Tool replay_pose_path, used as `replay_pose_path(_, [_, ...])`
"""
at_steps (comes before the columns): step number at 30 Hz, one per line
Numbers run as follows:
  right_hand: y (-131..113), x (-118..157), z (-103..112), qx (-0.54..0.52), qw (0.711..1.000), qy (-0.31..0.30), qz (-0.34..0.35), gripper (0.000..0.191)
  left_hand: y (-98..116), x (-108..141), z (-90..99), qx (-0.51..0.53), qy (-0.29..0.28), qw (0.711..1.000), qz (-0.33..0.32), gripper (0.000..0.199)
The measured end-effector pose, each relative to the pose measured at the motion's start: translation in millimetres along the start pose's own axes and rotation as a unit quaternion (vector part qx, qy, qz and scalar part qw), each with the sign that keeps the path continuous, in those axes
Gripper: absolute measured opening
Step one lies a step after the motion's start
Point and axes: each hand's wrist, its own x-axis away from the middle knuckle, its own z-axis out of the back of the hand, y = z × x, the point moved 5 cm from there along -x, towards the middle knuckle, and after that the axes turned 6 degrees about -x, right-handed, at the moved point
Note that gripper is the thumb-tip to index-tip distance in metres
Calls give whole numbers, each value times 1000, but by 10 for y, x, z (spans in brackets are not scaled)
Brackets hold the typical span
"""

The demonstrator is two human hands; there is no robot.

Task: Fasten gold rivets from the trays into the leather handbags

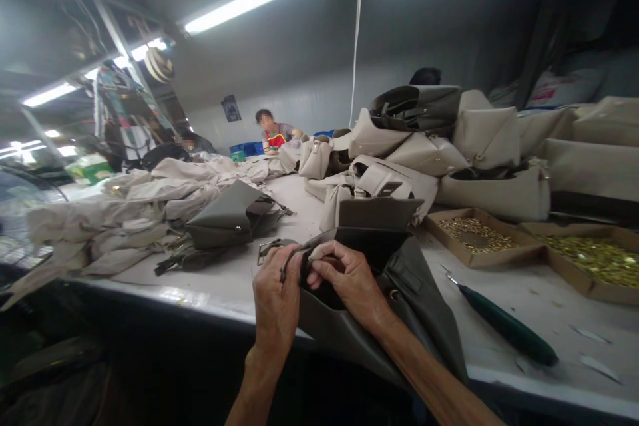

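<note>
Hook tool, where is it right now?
Head view, lower right: the hook tool lies on the table, right of the dark bag, nearer the camera than the cardboard trays.

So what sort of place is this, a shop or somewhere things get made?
Most likely a bag-making workshop: pale bags are heaped across the worktable, cardboard trays hold small gold-coloured metal parts, and a dark-handled hook tool lies beside the dark bag in hand.

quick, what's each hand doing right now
Left hand: closed, holding the dark bag by its edge.
Right hand: pinched closed at the opening; anything held can't be told.
</note>
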Motion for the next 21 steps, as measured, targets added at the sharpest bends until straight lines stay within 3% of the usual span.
replay_pose_path(11, [54,18,19,105,992,27,57,9,-68,6,-1,96,-38,991,82,24])
replay_pose_path(21, [79,28,20,107,993,43,38,16,-114,42,-14,151,-40,982,106,23])
